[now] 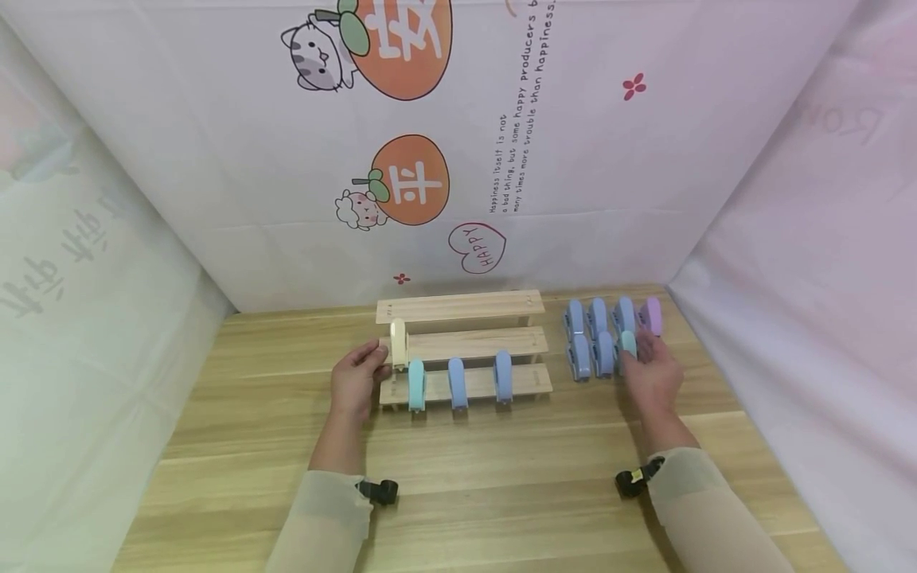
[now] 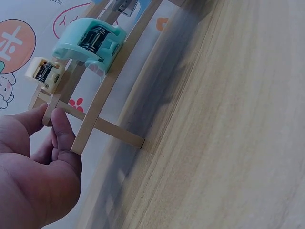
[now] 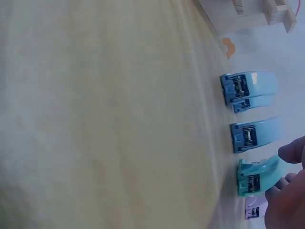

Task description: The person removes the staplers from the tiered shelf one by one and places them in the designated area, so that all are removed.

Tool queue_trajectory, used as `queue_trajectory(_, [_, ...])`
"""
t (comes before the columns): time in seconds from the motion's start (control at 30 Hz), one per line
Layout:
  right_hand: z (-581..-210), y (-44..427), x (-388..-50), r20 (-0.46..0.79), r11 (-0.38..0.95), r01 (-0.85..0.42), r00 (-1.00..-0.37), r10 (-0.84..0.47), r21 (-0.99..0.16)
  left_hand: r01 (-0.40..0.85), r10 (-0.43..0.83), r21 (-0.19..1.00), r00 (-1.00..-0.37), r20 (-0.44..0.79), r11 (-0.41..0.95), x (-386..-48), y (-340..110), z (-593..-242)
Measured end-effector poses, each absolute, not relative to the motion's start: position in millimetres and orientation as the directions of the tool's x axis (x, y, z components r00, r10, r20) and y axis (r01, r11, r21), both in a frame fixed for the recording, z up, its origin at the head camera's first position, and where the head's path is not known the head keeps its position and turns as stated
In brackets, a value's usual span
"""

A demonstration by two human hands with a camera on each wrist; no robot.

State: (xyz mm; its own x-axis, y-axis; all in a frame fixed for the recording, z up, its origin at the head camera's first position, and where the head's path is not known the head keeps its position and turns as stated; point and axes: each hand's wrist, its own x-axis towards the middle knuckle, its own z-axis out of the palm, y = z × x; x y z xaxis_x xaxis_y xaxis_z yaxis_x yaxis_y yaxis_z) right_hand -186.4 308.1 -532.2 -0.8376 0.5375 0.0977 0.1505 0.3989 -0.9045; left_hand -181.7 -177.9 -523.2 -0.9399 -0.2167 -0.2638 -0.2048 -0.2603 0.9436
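A three-tier wooden rack point(image 1: 476, 344) stands at the middle of the table. My left hand point(image 1: 357, 378) pinches the left end of its middle slat point(image 2: 53, 112) between thumb and fingers. On that slat sits a cream clip point(image 1: 398, 344). The front slat bears a mint clip point(image 1: 416, 385) and two blue clips point(image 1: 458, 383). To the right of the rack, my right hand point(image 1: 653, 376) has its thumb and fingers about the upper part of a teal clip point(image 3: 257, 176), which stands in the front row of loose clips. The fingers partly cover it.
Beside the teal clip stand several blue clips point(image 1: 579, 356) in two rows, with a purple clip point(image 1: 650, 315) at the back right. A white printed cloth point(image 1: 573, 159) rises behind the wooden table point(image 1: 501, 493), and pale cloth hangs at both sides.
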Motion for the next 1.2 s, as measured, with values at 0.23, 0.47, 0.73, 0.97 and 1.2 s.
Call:
queue_trajectory(0.23, [-520.1, 308.5, -185.2, 0.092, 0.348, 0.124, -0.835, 0.542, -0.929, -0.21, -0.215, 0.946, -0.94, -0.265, -0.248, -180.7, -177.4, -522.5])
queue_trajectory(0.47, [-507.7, 304.9, -186.8, 0.101, 0.333, 0.09, -0.852, 0.514, -0.939, -0.206, -0.218, 0.946, -0.94, -0.263, -0.251, -180.9, -177.6, -523.9])
queue_trajectory(0.73, [-484.1, 281.1, -182.9, 0.13, 0.259, 0.001, -0.864, 0.486, -0.966, -0.208, -0.226, 0.949, -0.938, -0.262, -0.239, -180.5, -178.4, -524.5])
queue_trajectory(0.97, [-476.2, 260.7, -182.7, 0.134, 0.228, -0.032, -0.883, 0.45, -0.973, -0.203, -0.22, 0.948, -0.941, -0.258, -0.246, -181.9, -178.3, -525.4])
queue_trajectory(1.2, [-474.2, 236.6, -181.5, 0.192, 0.26, -0.094, -0.904, 0.382, -0.961, -0.204, -0.221, 0.944, -0.939, -0.263, -0.258, -183.5, -178.2, -526.5])
